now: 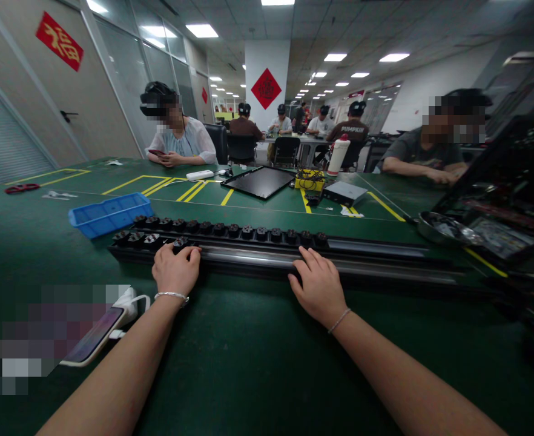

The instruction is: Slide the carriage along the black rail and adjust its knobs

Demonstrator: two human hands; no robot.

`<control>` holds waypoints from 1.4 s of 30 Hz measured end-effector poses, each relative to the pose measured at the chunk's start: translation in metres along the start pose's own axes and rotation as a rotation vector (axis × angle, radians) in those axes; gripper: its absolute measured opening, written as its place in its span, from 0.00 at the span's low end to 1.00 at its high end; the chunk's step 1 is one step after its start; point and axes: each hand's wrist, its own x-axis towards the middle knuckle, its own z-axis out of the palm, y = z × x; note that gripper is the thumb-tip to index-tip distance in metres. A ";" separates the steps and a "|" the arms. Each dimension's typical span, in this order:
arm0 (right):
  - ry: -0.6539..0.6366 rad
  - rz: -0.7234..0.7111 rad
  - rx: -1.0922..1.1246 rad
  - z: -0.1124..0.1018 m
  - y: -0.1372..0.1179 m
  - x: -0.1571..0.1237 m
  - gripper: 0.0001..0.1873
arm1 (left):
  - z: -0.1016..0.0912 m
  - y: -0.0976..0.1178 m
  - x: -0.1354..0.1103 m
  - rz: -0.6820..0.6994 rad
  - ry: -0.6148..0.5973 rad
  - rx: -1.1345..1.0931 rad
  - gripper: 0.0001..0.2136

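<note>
Across the green table lies a long black metal track (pixel 249 257) with a shiny inner channel; a second, parallel black track (pixel 376 247) runs just behind it. Small black socket modules (pixel 247 231) fill much of the rear track, and a few more (pixel 135 238) stand at the left end of the front one. My left hand (pixel 175 269) is closed around the rightmost socket module (pixel 181 241) of the front track, thumb on its right side. Farther right, my right hand (pixel 319 284) rests on the front track, fingers stretched out and holding nothing.
A blue plastic bin (pixel 108 215) stands behind the tracks' left end. A phone (pixel 94 336) with a white cable lies near my left forearm. Farther back are a black panel (pixel 260 181), a yellow box (pixel 310 180) and a grey box (pixel 345 192). A metal bowl (pixel 446 229) sits right. People sit around.
</note>
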 end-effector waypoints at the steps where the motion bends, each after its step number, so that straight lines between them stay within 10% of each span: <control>1: -0.002 0.001 0.000 0.000 0.000 0.000 0.14 | 0.000 0.000 0.000 0.000 -0.001 0.001 0.17; 42: 0.004 -0.001 0.011 0.000 0.000 0.000 0.14 | 0.002 -0.001 0.001 0.026 0.057 0.032 0.17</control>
